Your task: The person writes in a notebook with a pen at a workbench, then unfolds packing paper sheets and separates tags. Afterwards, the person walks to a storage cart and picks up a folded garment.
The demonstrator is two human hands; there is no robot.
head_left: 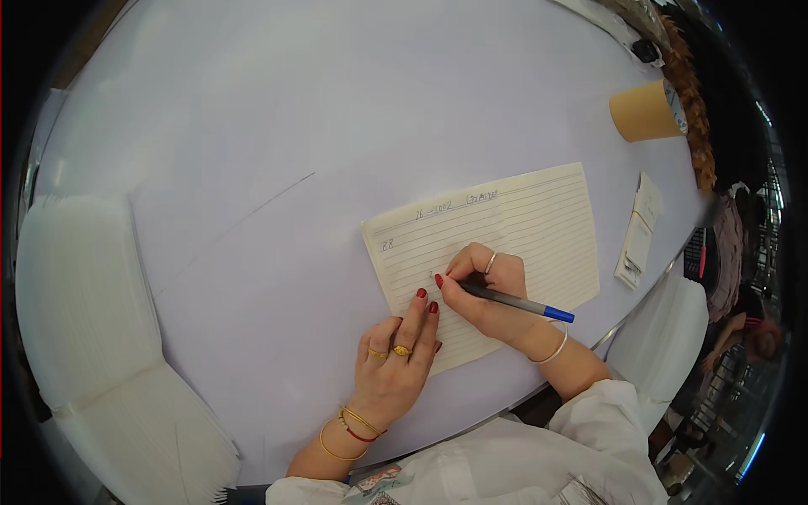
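"Where are the hands on the ruled paper (543, 227)?"

"The right hand (480, 313) pinches the pen (530, 306); the left hand (387, 383) lies loose, fingers spread on its near left part."

"The pen's axis?"

"Slanted over the paper: writing end leftward, close to the left fingertips, blue end rightward."

"Beyond?"

"Right of the paper, a banded bundle (637, 236)."
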